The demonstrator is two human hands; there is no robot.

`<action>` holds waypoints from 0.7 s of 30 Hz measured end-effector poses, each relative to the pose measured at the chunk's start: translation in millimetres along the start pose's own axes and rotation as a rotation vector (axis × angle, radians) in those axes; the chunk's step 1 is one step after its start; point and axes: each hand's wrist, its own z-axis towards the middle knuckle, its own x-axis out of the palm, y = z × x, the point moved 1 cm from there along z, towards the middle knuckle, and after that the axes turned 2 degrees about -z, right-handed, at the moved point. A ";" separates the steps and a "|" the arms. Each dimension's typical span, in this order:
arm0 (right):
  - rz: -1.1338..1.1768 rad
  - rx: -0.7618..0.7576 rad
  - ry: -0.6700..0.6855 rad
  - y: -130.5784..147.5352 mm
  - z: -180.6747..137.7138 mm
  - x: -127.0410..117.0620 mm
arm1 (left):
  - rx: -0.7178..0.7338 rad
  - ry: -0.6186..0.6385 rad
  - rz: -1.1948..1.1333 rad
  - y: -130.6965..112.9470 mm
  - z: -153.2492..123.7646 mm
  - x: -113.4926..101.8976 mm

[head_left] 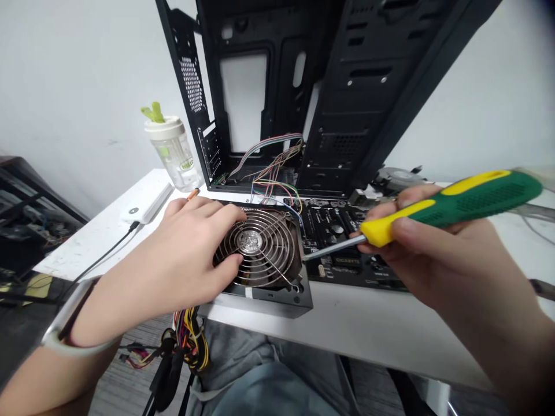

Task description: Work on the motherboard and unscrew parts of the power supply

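A black power supply with a round wire fan grille lies at the white table's front edge. My left hand rests on top of it, fingers bent over the grille, holding the box steady. My right hand is closed round a green and yellow screwdriver. The screwdriver's metal shaft points left, with its tip touching the power supply's right side near the top corner. A bundle of coloured cables hangs from the power supply below the table edge.
A motherboard lies flat just behind the power supply. An open black computer case stands behind it with coloured wires spilling out. A clear bottle with a green lid and a white power strip sit at the back left.
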 end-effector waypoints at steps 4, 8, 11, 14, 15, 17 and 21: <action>-0.001 -0.032 0.039 5.5 -0.2 1.4 | -0.022 0.055 -0.005 -2.0 1.2 0.9; -0.156 -0.162 0.102 9.8 -0.3 2.8 | -0.047 0.058 -0.052 -1.3 3.4 3.0; -0.292 -0.267 0.161 13.0 1.1 6.4 | -0.045 0.051 -0.093 -1.6 3.5 5.3; -0.320 -0.327 0.205 19.6 4.7 10.5 | -0.038 0.040 -0.120 -2.5 2.3 7.1; -0.332 -0.347 0.208 22.4 6.2 11.3 | -0.039 0.038 -0.125 -2.6 1.8 7.6; -0.400 -0.384 0.190 28.6 9.8 11.7 | -0.037 0.035 -0.132 -2.6 0.7 8.7; -0.577 -0.494 0.146 39.9 20.8 13.7 | -0.028 0.027 -0.121 -2.0 -2.0 10.8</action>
